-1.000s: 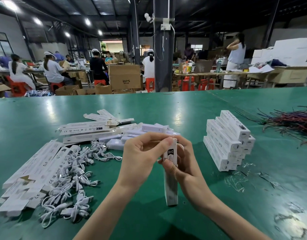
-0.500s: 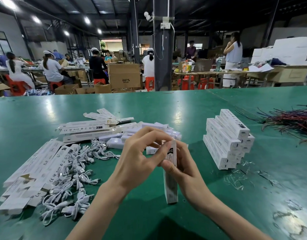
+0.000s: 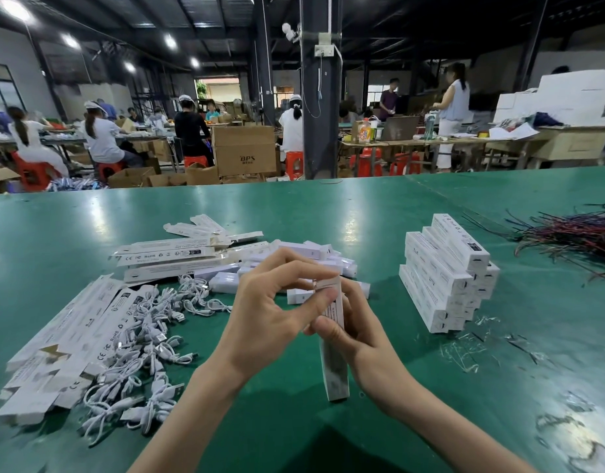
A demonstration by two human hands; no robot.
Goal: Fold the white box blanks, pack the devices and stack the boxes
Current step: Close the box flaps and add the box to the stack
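Observation:
A long white box stands upright on the green table in front of me. My right hand grips its upper half from the right. My left hand pinches the box's top end with thumb and fingertips. Flat white box blanks lie in a fan at the left, and more blanks lie behind. A heap of white cables sits beside them. White devices lie behind my hands. Packed boxes are stacked at the right.
A tangle of red and dark wires lies at the far right. Scraps of clear plastic film litter the table right of the box. Beyond the table edge are a dark pillar, cardboard cartons and seated workers.
My left fingers have shifted on the box's top end, now pinching it from above. The box stays upright in my right hand. The camera view has tilted slightly.

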